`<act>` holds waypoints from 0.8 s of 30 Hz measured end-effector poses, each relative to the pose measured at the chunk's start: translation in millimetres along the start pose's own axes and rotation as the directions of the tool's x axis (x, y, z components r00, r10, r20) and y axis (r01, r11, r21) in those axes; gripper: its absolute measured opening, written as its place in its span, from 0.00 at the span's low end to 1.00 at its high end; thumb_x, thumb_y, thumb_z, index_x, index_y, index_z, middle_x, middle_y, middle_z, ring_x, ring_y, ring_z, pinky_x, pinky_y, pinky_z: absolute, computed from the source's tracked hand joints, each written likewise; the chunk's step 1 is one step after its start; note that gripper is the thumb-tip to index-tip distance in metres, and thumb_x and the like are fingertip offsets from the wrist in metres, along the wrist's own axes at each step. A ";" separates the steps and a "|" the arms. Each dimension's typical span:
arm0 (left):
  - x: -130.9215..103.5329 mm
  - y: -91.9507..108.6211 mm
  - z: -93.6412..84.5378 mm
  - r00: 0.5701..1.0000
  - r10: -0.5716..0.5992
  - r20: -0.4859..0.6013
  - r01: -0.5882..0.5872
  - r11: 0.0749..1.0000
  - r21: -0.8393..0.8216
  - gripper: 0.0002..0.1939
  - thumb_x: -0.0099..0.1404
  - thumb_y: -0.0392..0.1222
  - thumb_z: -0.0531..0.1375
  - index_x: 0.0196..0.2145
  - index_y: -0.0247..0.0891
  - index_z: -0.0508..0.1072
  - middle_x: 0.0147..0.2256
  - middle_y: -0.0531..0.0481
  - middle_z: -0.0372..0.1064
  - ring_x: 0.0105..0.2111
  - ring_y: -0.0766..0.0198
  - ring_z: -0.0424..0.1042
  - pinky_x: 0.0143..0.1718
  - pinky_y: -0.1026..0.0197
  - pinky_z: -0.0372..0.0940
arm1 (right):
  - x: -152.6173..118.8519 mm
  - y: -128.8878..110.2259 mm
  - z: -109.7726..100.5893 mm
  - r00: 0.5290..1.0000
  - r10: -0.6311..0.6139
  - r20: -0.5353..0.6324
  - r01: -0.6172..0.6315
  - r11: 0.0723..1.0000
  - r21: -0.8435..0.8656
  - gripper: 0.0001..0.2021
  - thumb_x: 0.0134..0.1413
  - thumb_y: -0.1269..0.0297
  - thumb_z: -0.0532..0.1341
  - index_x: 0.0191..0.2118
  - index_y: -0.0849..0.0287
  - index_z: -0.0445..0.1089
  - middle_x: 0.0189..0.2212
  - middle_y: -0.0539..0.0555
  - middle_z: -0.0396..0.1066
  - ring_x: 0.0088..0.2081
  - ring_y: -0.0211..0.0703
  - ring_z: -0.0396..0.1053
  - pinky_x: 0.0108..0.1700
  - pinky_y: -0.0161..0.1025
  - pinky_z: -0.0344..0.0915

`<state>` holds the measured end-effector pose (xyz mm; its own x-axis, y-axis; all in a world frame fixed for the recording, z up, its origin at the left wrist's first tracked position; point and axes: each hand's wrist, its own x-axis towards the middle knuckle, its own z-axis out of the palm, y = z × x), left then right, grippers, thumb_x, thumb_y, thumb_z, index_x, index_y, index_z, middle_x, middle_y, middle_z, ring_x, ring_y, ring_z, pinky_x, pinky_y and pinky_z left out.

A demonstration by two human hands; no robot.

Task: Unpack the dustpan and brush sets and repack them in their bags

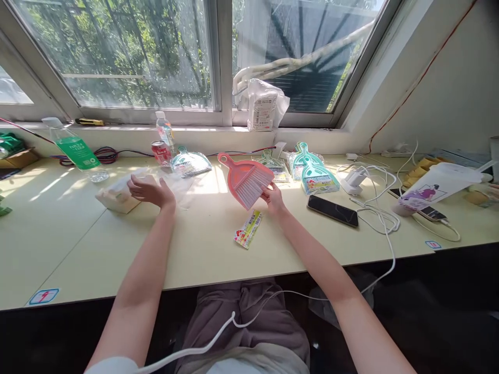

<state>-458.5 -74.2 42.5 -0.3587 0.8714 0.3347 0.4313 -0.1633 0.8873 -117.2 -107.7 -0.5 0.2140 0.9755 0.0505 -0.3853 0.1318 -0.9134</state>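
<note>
My right hand (273, 198) grips the right edge of a pink dustpan (235, 174) with a pale-bristled brush (251, 187) nested in it. The dustpan is tilted above the table, its handle toward the upper left. Below it lies a colourful printed card (248, 229). My left hand (150, 191) is over the right side of a white and tan pack (119, 196), fingers stretched out to the left and holding nothing that I can see. Whether it touches the pack I cannot tell. Clear plastic wrapping (183, 189) lies just right of that hand.
Wrapped green dustpan sets (317, 176) stand at the back right, another set (190, 162) at the back left. A black phone (332, 211), white cables (384, 208) and a cup (432, 189) are to the right. A bottle (80, 151) and red can (159, 151) are at left.
</note>
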 end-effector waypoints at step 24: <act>-107.0 56.2 104.5 0.910 0.221 0.350 0.004 0.841 -0.541 0.25 0.69 0.57 0.50 0.59 0.44 0.65 0.52 0.46 0.71 0.53 0.54 0.69 0.53 0.56 0.63 | -33.2 -39.4 88.6 0.883 -0.304 0.357 0.444 0.299 -0.844 0.06 0.55 0.63 0.62 0.31 0.59 0.68 0.36 0.57 0.71 0.44 0.48 0.67 0.50 0.41 0.63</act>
<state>-309.3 -128.3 23.4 0.0584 0.9190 0.3899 -0.0865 -0.3845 0.9191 -188.6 -129.7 69.6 -0.0143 0.8843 0.4668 0.7379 0.3243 -0.5918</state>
